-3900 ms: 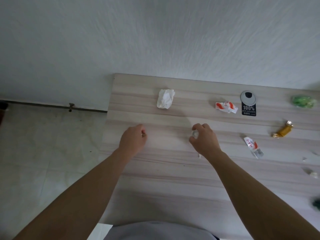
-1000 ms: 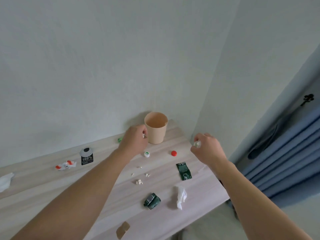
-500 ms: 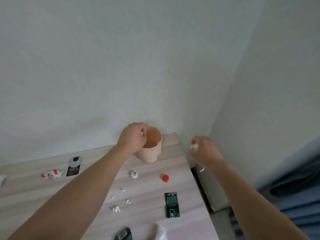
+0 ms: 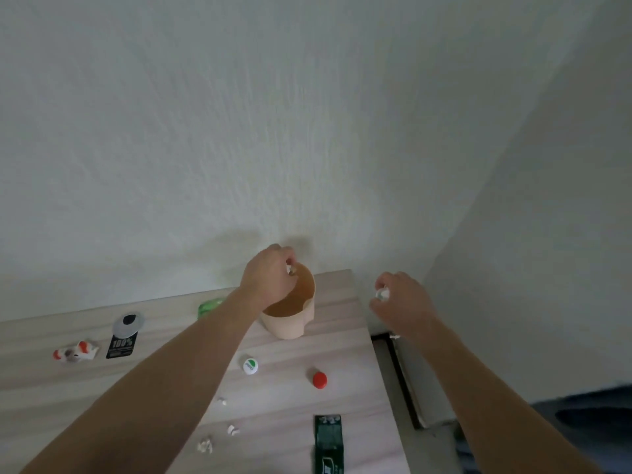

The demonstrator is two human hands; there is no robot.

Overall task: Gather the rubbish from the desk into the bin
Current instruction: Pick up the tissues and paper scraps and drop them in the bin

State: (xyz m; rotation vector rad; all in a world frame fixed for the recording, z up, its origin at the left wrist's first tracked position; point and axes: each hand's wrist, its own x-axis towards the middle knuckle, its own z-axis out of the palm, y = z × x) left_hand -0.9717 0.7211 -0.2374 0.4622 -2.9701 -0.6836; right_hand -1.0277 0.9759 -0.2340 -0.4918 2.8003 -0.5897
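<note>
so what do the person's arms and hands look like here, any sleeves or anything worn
Both arms are bare from the bottom edge of the view up to the hands: no sleeves show. The left hand and right hand wear no gloves, and no watch, ring or wristband is visible on either. Nothing is marked or attached on the forearms.

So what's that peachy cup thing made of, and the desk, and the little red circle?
The bin looks like matte plastic or stiff paper: smooth, no shine, a notch in its rim. The desk looks like pale wood-grain laminate, streaked and flat. The red cap is probably plastic, solid-coloured and round like a bottle top.
</note>
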